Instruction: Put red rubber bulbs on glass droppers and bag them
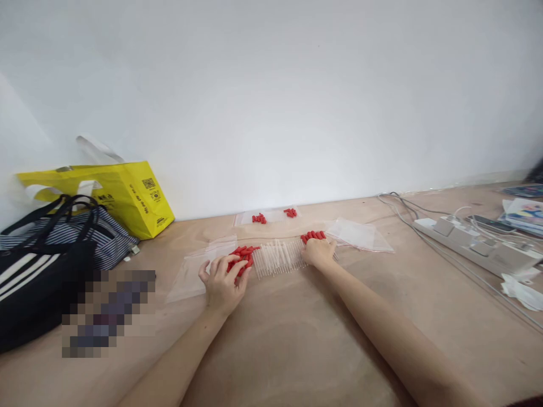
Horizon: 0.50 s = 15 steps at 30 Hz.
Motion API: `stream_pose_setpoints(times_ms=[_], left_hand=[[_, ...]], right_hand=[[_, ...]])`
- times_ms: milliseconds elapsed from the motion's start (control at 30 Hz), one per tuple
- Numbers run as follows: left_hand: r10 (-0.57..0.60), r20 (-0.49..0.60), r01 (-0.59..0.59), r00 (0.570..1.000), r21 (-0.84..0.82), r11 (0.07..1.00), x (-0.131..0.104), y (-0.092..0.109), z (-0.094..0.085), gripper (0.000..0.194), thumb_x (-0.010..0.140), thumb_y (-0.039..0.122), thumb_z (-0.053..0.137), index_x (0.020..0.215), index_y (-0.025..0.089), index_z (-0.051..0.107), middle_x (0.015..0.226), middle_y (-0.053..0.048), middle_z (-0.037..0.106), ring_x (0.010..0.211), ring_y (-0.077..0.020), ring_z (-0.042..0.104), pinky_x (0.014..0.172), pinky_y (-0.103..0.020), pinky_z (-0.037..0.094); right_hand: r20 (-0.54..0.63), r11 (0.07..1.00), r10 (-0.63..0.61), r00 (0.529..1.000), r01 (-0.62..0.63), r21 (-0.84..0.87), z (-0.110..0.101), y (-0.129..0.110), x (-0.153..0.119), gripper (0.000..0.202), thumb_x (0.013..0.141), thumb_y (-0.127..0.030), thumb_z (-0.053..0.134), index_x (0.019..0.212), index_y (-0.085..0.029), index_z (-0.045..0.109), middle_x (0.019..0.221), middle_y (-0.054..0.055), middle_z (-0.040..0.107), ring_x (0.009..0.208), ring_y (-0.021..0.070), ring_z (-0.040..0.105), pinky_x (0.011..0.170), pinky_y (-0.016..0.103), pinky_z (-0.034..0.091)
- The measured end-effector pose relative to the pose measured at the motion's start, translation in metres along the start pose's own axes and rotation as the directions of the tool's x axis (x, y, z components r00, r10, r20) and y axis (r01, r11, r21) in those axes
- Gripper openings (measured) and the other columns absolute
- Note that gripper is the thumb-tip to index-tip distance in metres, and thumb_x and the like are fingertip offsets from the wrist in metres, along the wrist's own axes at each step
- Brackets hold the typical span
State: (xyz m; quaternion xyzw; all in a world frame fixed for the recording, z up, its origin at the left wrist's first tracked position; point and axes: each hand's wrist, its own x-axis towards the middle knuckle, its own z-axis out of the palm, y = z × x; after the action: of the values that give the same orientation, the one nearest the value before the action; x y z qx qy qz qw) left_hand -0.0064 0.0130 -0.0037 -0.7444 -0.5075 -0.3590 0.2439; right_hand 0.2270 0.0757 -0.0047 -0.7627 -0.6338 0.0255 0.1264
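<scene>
A row of thin, pale, translucent sticks [278,257] lies side by side on the wooden table. Small red capsule-shaped pieces [244,251] are heaped at its left end, and more red pieces [313,235] line up at the right end. My left hand [224,285] rests at the left heap, its bent fingers apart and touching the red pieces. At the right end, my right hand [319,251] has its fingers curled down onto the sticks, just below the red pieces. What its fingertips pinch is hidden.
Clear plastic bags [360,234] lie on both sides, and another clear bag [271,216] with red pieces lies by the wall. A yellow bag [144,198] and a black bag [38,282] stand left. A power strip [475,243] with cables is at right.
</scene>
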Motion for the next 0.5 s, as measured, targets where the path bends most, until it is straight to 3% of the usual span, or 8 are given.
stream_pose_setpoints(times_ms=[100,233,300,367,433,500], left_hand=[[0.146,0.135,-0.117,0.980,-0.200,0.973,-0.004,0.012,-0.010,0.013,0.079,0.026,0.051,0.083,0.026,0.064,0.080,-0.002,0.064,0.084,-0.0188,0.054,0.089,-0.041,0.023],[0.296,0.326,-0.150,0.898,-0.405,0.902,-0.008,0.025,-0.017,0.015,0.080,0.024,0.047,0.086,0.026,0.061,0.076,0.001,0.065,0.080,-0.0164,0.054,0.092,-0.042,0.020],[0.318,0.366,-0.136,0.875,-0.444,0.886,-0.008,0.026,-0.018,0.015,0.079,0.022,0.047,0.085,0.025,0.060,0.076,0.001,0.064,0.080,-0.0164,0.054,0.093,-0.043,0.018],[0.304,0.384,-0.112,0.872,-0.449,0.887,-0.008,0.026,-0.019,0.015,0.075,0.019,0.048,0.082,0.024,0.060,0.077,0.001,0.064,0.081,-0.0170,0.054,0.093,-0.045,0.016],[0.279,0.400,-0.083,0.873,-0.442,0.893,-0.008,0.026,-0.020,0.015,0.071,0.016,0.049,0.080,0.024,0.059,0.077,0.001,0.064,0.081,-0.0177,0.054,0.092,-0.046,0.017],[0.257,0.420,-0.055,0.870,-0.436,0.898,-0.009,0.026,-0.020,0.015,0.069,0.017,0.052,0.081,0.023,0.059,0.080,0.000,0.063,0.082,-0.0184,0.053,0.089,-0.045,0.021]], right_hand=[[-0.028,0.999,-0.053,0.998,0.053,-0.006,-0.003,0.000,-0.004,0.024,0.076,-0.022,0.042,0.079,-0.013,0.064,0.086,0.016,0.062,0.092,0.0287,0.051,0.078,0.044,0.025],[-0.048,0.970,-0.244,0.969,0.244,0.010,-0.012,0.009,-0.018,0.024,0.080,-0.026,0.043,0.080,-0.014,0.063,0.091,0.013,0.061,0.094,0.0243,0.049,0.079,0.035,0.027],[-0.050,0.901,-0.429,0.902,0.431,0.047,-0.016,0.017,-0.030,0.020,0.080,-0.028,0.045,0.078,-0.016,0.062,0.087,0.009,0.062,0.089,0.0195,0.050,0.077,0.030,0.029],[-0.064,0.766,-0.633,0.771,0.636,0.093,-0.019,0.026,-0.043,0.018,0.080,-0.029,0.048,0.075,-0.017,0.060,0.080,0.005,0.061,0.083,0.0168,0.050,0.073,0.028,0.029],[-0.071,0.654,-0.746,0.662,0.749,0.111,-0.019,0.033,-0.054,0.016,0.080,-0.030,0.049,0.074,-0.018,0.059,0.076,0.003,0.060,0.079,0.0159,0.049,0.071,0.028,0.027],[-0.058,0.616,-0.780,0.623,0.781,0.105,-0.019,0.038,-0.060,0.016,0.079,-0.031,0.051,0.073,-0.019,0.058,0.074,0.002,0.060,0.078,0.0155,0.049,0.069,0.029,0.025]])
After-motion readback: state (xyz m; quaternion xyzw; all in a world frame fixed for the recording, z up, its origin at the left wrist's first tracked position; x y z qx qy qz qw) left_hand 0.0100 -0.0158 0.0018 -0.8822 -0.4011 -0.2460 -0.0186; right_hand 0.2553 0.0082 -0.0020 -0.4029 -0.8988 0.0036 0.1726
